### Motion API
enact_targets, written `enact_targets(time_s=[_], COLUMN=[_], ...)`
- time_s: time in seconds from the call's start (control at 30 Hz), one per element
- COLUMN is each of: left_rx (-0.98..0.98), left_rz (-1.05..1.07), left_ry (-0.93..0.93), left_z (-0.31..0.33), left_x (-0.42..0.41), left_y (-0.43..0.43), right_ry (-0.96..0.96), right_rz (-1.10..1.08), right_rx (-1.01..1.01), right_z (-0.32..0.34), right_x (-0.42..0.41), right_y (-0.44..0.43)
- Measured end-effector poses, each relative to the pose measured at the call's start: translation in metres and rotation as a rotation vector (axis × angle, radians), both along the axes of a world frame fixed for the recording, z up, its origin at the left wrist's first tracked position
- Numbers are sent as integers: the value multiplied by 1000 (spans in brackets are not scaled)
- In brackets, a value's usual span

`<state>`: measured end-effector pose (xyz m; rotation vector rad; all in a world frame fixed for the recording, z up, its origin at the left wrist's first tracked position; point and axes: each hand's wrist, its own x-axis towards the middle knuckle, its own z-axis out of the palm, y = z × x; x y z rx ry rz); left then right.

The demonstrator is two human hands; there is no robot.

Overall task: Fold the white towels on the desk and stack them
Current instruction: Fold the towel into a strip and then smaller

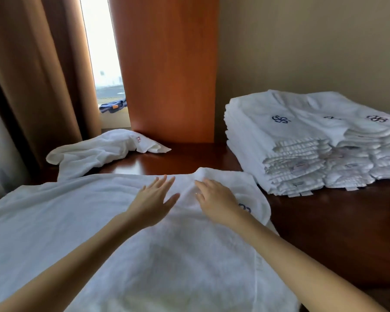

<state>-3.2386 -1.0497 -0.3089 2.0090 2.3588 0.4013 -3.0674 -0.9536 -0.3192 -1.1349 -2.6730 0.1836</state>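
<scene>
Left grip (154, 199), right grip (214, 199), both on towel (77, 221) (spread out)

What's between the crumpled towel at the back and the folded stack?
Head view: only bare, glossy desk top lies between the crumpled towel and the folded stack.

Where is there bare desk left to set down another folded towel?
Bare desk shows between the crumpled towel and the folded stack, before the wooden panel, and in front of the stack. The spread towel crowds the near left.
</scene>
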Motion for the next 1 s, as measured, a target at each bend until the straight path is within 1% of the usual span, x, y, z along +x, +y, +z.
enact_targets(time_s=[0.07,0.17,0.27,0.37,0.4,0.47,0.53,0.57,0.67,0.73,0.8,0.87,0.93,0.97,1.0], left_rx=[-63,-97,-121,-125,-116,-52,18,13,-116,-122,-101,-133,-154,-108,-14], left_rz=[-108,-236,-238,-235,-232,-236,-259,-268,-292,-293,-288,-305,-331,-321,-294], left_ry=[0,105,60,83,79,86,160,184,108,58,45,55,35,8,-25], left_z=[-8,-29,-37,-34,-33,-28,-25,-25,-32,-38,-38,-36,-36,-35,-33], left_x=[42,72,72,74,76,80,86,92,119,130,133,129,128,128,129], left_y=[2,-4,-12,-15,-16,-18,-18,-18,-19,-25,-33,-41,-49,-50,-50], right_ry=[-37,-98,-82,-53,-58,-122,-190,-172,-2,33,-9,-93,-169,-144,-66], right_rz=[-34,-61,19,115,123,112,107,115,150,148,100,59,45,31,-1], right_rx=[-21,-14,-98,-176,-176,-108,-13,6,-6,-16,-73,-149,-152,-128,-84], right_z=[-9,-19,-17,-11,-9,-5,-1,1,5,2,-4,-11,-16,-14,-9], right_x=[25,69,118,165,178,195,198,194,167,149,147,155,166,170,172], right_y=[0,5,16,22,23,24,22,19,4,-8,-18,-26,-33,-36,-38])
